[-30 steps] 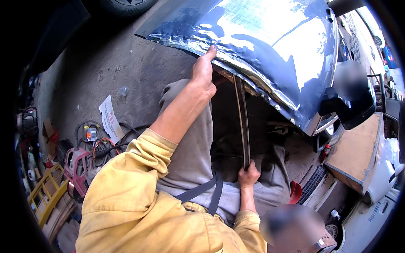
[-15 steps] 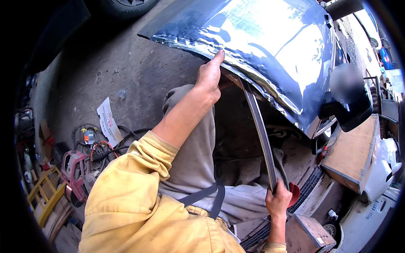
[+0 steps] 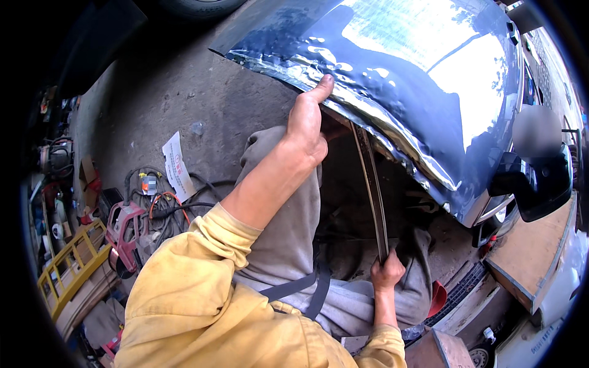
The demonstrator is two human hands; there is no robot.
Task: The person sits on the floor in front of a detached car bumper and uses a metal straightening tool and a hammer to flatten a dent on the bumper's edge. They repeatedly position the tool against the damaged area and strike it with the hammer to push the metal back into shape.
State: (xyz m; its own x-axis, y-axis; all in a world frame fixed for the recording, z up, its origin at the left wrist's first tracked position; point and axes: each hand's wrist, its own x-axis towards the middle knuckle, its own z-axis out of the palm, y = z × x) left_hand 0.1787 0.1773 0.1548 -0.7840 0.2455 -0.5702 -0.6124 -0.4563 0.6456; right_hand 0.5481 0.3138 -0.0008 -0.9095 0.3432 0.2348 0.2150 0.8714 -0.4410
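A dark blue, glossy car body panel (image 3: 417, 92) spans the upper right, its near edge creased and crumpled. My left hand (image 3: 307, 116) is closed on that edge, with the thumb on top and the fingers hidden beneath. In my right hand (image 3: 388, 270), lower down and to the right, is the lower end of a long flat metal bar (image 3: 370, 184). The bar slants upward, and its far end passes under the panel's edge, out of sight. My knees, in grey trousers (image 3: 279, 208), are bent below the panel.
Tangled cables (image 3: 162, 208), a paper sheet (image 3: 178, 167) and a pink-red machine (image 3: 124, 230) lie on the floor at left, near a yellow frame (image 3: 73, 267). A black side mirror (image 3: 543, 184) juts out at right above a wooden box (image 3: 527, 251). A tyre (image 3: 202, 7) shows at top.
My right hand has moved left and slightly up with the bar, which now stands a little steeper. My left hand keeps its place on the panel edge. The view has shifted somewhat.
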